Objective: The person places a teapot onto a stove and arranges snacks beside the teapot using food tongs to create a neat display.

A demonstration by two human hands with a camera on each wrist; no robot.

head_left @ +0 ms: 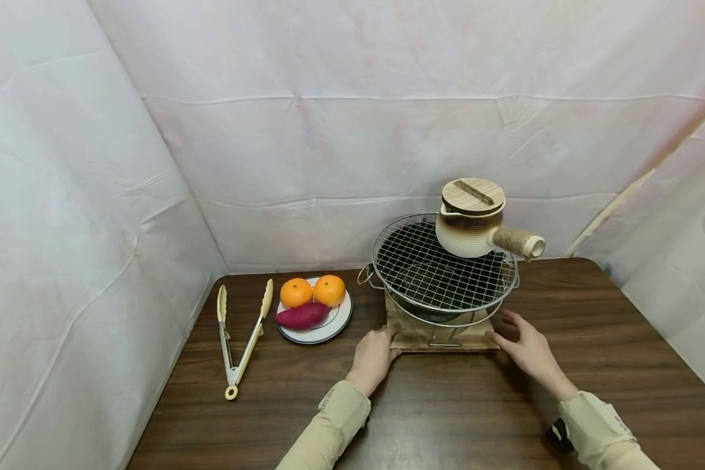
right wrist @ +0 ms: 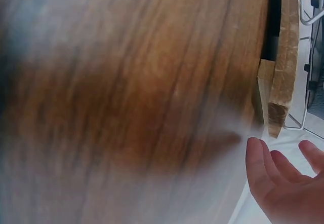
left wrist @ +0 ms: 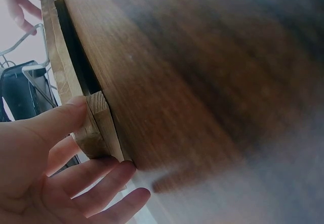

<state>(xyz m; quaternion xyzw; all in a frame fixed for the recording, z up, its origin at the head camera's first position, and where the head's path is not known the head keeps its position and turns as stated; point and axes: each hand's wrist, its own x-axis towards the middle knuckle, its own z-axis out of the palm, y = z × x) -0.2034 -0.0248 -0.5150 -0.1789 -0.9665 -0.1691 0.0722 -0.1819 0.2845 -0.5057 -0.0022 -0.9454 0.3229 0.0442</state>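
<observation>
A wooden board (head_left: pixel 410 334) lies on the table with a round wire-topped grill (head_left: pixel 429 281) standing on it. My left hand (head_left: pixel 371 359) grips the board's front left corner; in the left wrist view its thumb rests on the wood and the other fingers lie along the side. My right hand (head_left: pixel 529 352) is beside the front right corner. In the right wrist view its fingers (right wrist: pixel 255 158) are extended, just off the board (right wrist: pixel 284 67). A side-handled teapot (head_left: pixel 467 238) with a wooden lid sits at the back right of the grill mesh.
Left of the grill, a white plate (head_left: pixel 343 320) with a blue rim holds two oranges (head_left: pixel 330 290) and a purple sweet potato (head_left: pixel 302 316). Spread tongs (head_left: pixel 233 372) lie farther left. Pale curtains (head_left: pixel 305 150) hang behind and at both sides of the dark table (head_left: pixel 435 418).
</observation>
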